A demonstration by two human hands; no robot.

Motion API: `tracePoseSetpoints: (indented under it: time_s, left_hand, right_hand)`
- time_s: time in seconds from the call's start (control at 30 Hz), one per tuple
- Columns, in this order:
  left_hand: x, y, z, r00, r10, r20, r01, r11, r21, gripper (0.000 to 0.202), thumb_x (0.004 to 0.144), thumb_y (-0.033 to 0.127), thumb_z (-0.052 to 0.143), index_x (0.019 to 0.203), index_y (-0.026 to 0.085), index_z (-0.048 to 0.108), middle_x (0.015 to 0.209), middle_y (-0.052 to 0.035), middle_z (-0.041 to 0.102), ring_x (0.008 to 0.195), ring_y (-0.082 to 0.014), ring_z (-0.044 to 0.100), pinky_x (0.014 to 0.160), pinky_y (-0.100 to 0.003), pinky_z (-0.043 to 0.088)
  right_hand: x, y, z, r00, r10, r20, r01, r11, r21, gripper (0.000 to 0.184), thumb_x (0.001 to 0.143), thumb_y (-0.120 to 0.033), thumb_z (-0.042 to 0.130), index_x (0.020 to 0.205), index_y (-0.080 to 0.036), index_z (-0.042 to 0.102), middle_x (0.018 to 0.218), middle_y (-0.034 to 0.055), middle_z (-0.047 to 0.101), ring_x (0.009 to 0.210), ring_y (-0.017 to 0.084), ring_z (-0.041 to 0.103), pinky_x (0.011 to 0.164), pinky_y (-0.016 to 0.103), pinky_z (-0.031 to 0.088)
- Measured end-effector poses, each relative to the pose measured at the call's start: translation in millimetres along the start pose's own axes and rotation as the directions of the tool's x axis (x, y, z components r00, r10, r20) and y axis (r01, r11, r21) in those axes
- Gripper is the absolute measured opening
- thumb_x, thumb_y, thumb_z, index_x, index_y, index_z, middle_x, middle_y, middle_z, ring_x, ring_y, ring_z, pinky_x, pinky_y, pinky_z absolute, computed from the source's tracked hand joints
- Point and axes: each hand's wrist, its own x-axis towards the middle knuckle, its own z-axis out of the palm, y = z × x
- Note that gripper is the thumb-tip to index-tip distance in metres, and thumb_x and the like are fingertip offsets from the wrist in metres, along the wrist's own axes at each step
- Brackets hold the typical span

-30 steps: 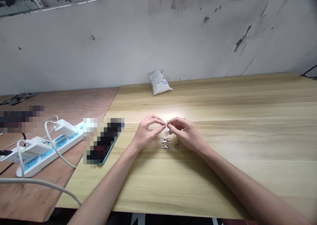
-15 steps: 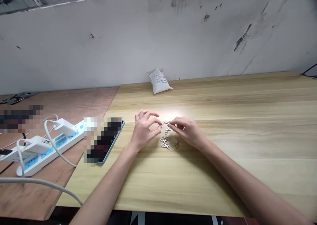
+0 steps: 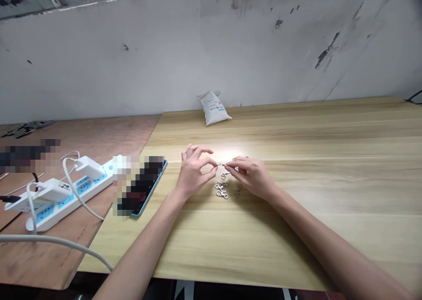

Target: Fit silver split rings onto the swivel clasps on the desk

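Note:
My right hand (image 3: 250, 175) pinches a small silver swivel clasp (image 3: 223, 164) between thumb and fingers, above a pale wooden table (image 3: 296, 243). Its tip points left, towards my left hand (image 3: 194, 172), whose curled fingers stand apart with the thumb close to the clasp's end. Below the hands, several more silver lobster clasps lie in a loose group (image 3: 221, 189), and a separate one (image 3: 238, 192) lies nearer my right wrist. Another clasp (image 3: 225, 175) sits just under the pinch. Part of the metal behind my right fingers is hidden.
A phone (image 3: 141, 185), partly pixelated, lies at the table's left edge. Beyond it, a white power strip (image 3: 69, 199) with white chargers and cables rests on a reddish wooden board (image 3: 92, 137). A white packet (image 3: 214, 108) leans against the grey wall.
My left fingers have opened and drawn back from the clasp since the oldest frame. My right hand has moved slightly right, and the view has shifted a little.

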Motion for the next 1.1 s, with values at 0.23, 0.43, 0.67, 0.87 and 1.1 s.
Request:
tracePoseSetpoints:
  time_s: [0.23, 0.43, 0.67, 0.87, 1.1]
  left_hand:
    - [-1.3, 0.7, 2.0, 0.999, 0.043, 0.034, -0.045, 0.998, 0.048, 0.005, 0.081, 0.022, 0.067, 0.077, 0.026, 0.068, 0.114, -0.0019, 0.065, 0.124, -0.0258, 0.050, 0.116, -0.055, 0.019]
    - [-2.0, 1.8, 3.4, 0.993, 0.074, 0.095, -0.083, 0.991, 0.100, 0.008, 0.082, 0.021, 0.064, 0.076, 0.025, 0.068, 0.121, -0.0033, 0.063, 0.130, -0.0274, 0.046, 0.118, -0.059, 0.014]
    - [-1.0, 0.4, 1.8, 0.995, 0.046, 0.084, -0.056, 0.992, 0.115, 0.007, 0.081, 0.021, 0.065, 0.076, 0.025, 0.068, 0.121, -0.0044, 0.062, 0.131, -0.0288, 0.045, 0.117, -0.061, 0.016]
    - [-0.9, 2.0, 2.1, 0.995, 0.060, 0.077, -0.068, 0.992, 0.105, 0.007, 0.081, 0.020, 0.064, 0.076, 0.024, 0.068, 0.121, -0.0045, 0.062, 0.131, -0.0290, 0.045, 0.117, -0.061, 0.016]
    - [-1.9, 0.2, 1.8, 0.994, 0.060, 0.091, -0.070, 0.992, 0.109, 0.007, 0.081, 0.021, 0.065, 0.077, 0.024, 0.069, 0.122, -0.0046, 0.061, 0.131, -0.0284, 0.044, 0.117, -0.061, 0.015]
  right_hand:
    - [-0.4, -2.1, -0.4, 0.999, -0.046, 0.020, 0.048, 0.988, -0.147, 0.025, 0.095, -0.028, 0.052, 0.090, -0.021, 0.075, 0.071, 0.0015, 0.066, 0.055, 0.011, 0.049, 0.054, 0.025, 0.032]
    - [-0.4, -3.8, -1.5, 0.984, -0.139, 0.109, 0.168, 0.929, -0.328, 0.027, 0.097, -0.024, 0.049, 0.086, -0.022, 0.074, 0.079, 0.0022, 0.069, 0.065, 0.011, 0.055, 0.053, 0.025, 0.028]
    - [-1.4, -1.1, -3.4, 0.983, -0.144, 0.113, 0.175, 0.921, -0.349, 0.027, 0.098, -0.025, 0.047, 0.089, -0.023, 0.073, 0.080, 0.0025, 0.069, 0.069, 0.013, 0.055, 0.055, 0.027, 0.027]
    - [-1.1, -4.2, -2.5, 0.981, -0.156, 0.118, 0.187, 0.925, -0.330, 0.029, 0.099, -0.025, 0.046, 0.086, -0.022, 0.073, 0.078, 0.0028, 0.069, 0.069, 0.013, 0.055, 0.056, 0.026, 0.029]
    - [-1.0, -1.5, -1.3, 0.980, -0.160, 0.118, 0.191, 0.924, -0.332, 0.027, 0.098, -0.025, 0.048, 0.087, -0.022, 0.072, 0.079, 0.0019, 0.070, 0.068, 0.014, 0.053, 0.057, 0.027, 0.030]
